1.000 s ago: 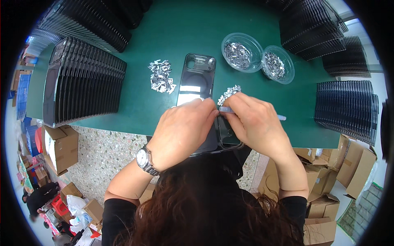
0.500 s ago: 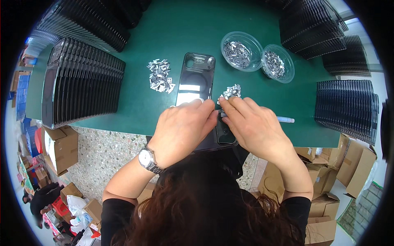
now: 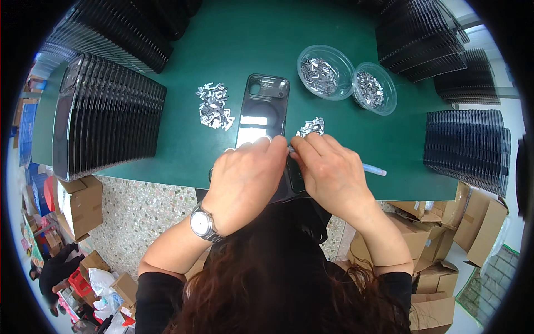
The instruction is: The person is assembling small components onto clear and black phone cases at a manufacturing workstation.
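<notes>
Near case (image 3: 296, 179) being partly covered by left hand (image 3: 247, 170), grip being hidden, pale stick (image 3: 375, 170) being pinched by right hand (image 3: 329, 170)

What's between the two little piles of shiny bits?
A dark phone case lies between the left pile and the right pile, in the head view.

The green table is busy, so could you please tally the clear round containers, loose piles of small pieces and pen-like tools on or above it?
Clear round containers: 2
Loose piles of small pieces: 2
Pen-like tool: 1
Total: 5
</notes>
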{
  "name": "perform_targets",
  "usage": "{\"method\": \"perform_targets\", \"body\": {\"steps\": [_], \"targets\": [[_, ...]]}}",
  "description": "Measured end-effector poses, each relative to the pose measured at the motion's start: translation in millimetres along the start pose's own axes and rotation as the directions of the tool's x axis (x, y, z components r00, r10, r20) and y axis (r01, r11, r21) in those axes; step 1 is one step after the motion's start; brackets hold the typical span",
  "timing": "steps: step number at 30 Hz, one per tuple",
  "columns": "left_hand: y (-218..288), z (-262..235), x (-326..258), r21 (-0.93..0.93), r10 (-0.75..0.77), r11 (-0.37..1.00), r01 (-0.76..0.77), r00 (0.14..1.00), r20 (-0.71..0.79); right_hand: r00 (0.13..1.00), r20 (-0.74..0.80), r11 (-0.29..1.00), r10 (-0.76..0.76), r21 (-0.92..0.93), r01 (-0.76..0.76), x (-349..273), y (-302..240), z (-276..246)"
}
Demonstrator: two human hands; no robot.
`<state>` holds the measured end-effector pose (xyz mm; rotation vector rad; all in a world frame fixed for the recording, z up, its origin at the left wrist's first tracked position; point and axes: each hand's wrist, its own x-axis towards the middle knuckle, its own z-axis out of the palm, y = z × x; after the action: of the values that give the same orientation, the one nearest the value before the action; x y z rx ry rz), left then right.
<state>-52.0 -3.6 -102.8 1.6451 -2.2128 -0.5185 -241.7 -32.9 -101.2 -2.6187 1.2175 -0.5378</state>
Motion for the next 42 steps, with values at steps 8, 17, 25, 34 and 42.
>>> {"method": "perform_targets", "body": {"steps": [8,17,25,34,42], "targets": [[-9.2,-1.2,0.6,-0.04,0.041,0.998,-0.04,0.998,0.039,0.981,0.188,0.998,0.052,-0.048,-0.044,-1.3,-3.8,-7.5],[-7.7,-3.1,-4.9,-0.088,0.048,0.995,-0.045,0.998,0.031,0.994,0.096,0.998,-0.056,-0.02,0.058,-1.0,-4.6,-2.1],[-9.0,-0.8,-4.0,-0.083,0.066,0.995,-0.061,0.996,0.066,0.987,0.147,0.997,-0.071,-0.025,0.075,-4.1,0.8,-11.5],[-3.2,0.7,-1.1,0.096,0.149,0.983,-0.154,0.987,0.052,0.986,0.169,0.999,-0.003,-0.047,0.011,-2.4,2.5,-4.5],[-9.8,3.2,-10.4,0.048,0.061,0.997,-0.063,0.997,0.039,0.962,0.262,0.977,0.077,0.173,-0.125,8.4,7.0,-5.0]]}}
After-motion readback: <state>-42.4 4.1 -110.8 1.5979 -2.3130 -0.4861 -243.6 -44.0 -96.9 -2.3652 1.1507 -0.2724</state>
